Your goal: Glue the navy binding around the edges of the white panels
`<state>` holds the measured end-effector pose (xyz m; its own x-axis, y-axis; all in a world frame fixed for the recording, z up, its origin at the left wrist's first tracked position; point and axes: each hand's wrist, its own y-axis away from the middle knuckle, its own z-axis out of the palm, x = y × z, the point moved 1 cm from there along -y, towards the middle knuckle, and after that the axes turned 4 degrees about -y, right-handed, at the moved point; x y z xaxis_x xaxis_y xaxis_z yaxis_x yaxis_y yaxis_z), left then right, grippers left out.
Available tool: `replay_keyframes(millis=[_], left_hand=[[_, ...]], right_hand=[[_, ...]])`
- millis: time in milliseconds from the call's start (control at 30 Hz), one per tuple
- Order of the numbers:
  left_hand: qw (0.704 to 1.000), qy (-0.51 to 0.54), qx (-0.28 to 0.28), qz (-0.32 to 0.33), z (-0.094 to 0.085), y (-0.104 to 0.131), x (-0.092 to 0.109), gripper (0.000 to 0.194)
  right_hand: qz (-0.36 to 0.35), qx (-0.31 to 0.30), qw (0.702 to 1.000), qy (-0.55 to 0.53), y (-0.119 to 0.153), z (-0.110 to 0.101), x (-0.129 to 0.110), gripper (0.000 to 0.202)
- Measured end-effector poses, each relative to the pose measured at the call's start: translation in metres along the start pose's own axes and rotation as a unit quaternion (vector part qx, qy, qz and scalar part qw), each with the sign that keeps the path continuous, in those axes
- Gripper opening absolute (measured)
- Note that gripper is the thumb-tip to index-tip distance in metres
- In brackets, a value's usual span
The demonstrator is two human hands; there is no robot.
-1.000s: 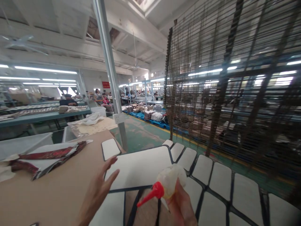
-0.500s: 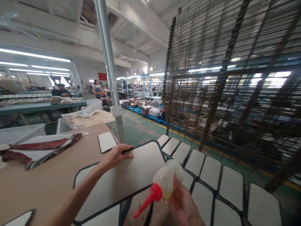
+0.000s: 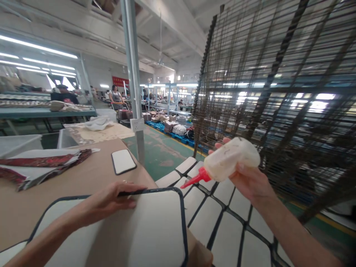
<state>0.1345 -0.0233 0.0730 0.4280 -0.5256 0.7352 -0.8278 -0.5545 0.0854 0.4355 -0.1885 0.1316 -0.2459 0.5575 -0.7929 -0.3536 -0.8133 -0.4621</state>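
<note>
While the left hand pinches the far edge of a large white panel with dark edging, its fingertips bent over the border, the right hand is wrapped around a translucent squeeze bottle, tilted so that its red nozzle points down and to the left; the nozzle's tip is just beside the panel's far right corner, though whether it touches the edging cannot be told. The large panel lies at the near side of the brown-topped table, its lower part running out of view, and a small white panel with the same dark border lies flat beyond the left hand. To the right, below the bottle, more dark-edged panels sit side by side in rows. Red patterned fabric lies at the left of the table, near a whitish bin. A metal post carrying a white socket box rises past the table's far end, a tall wire rack stands at the right, and farther back a person stands behind a cart
</note>
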Motion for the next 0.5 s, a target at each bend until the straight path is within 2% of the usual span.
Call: replay_keyframes(millis=[100, 200, 367, 433, 500], left_hand=[[0.999, -0.004, -0.027, 0.02, -0.006, 0.01, -0.004, 0.047], [0.998, -0.005, -0.052, 0.02, -0.012, 0.019, -0.005, 0.043], [0.997, 0.013, -0.08, 0.002, -0.018, 0.029, 0.008, 0.042], [0.994, 0.021, -0.108, 0.001, -0.019, 0.03, 0.013, 0.042], [0.994, 0.027, -0.106, 0.002, -0.021, 0.03, 0.015, 0.042]], right_hand=[[0.023, -0.037, 0.999, 0.005, -0.006, 0.003, 0.006, 0.05], [0.04, -0.043, 0.998, 0.005, -0.013, 0.005, 0.013, 0.049], [0.059, -0.057, 0.997, -0.008, -0.021, 0.01, 0.022, 0.056], [0.068, -0.065, 0.995, -0.014, -0.022, 0.011, 0.024, 0.053], [0.075, -0.076, 0.994, -0.02, -0.022, 0.012, 0.025, 0.048]])
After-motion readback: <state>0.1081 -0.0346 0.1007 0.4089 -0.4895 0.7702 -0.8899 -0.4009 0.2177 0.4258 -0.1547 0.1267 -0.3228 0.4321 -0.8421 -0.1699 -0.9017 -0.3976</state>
